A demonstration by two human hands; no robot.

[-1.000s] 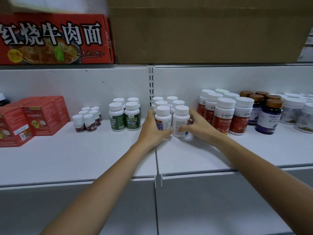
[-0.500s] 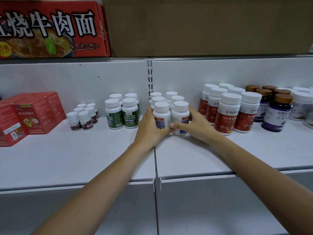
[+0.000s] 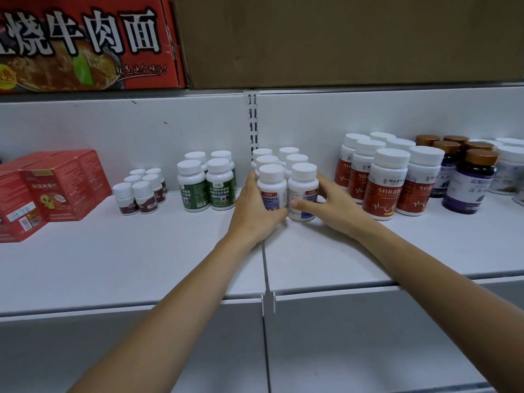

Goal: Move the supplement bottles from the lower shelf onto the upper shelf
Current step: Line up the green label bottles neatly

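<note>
**Gripping the front pair of a six-bottle block, mid-shelf**

Far left: red printed cardboard cartons (image 3: 56,188). Next come small white bottles with maroon labels (image 3: 141,194), then four white-capped green-labelled bottles (image 3: 207,185), which stand just beside the left hand (image 3: 252,214).

Left hand: curled round the front-left bottle (image 3: 271,185), thumb across its label.

Task item: six white plastic bottles with white screw caps and blue labels, in two files of three. They stand upright on the white metal shelf (image 3: 141,265) at the seam between its panels.

Right hand (image 3: 334,208): thumb on the label of the front-right bottle (image 3: 304,182), fingers round its far side.

Further right: red-labelled white bottles (image 3: 388,191) stand near, with bronze-capped dark blue bottles (image 3: 467,182) beyond.

Handling (judged): rigid, light and smooth-walled. Tall enough to topple against neighbours. Best held round the body below the cap.

Room (judged): both flanks are tight. Bare shelf runs forward to the front lip. The red noodle carton (image 3: 85,43) and plain brown cardboard box (image 3: 340,38) sit on the deck above, so drawing forward looks easier than lifting.
</note>
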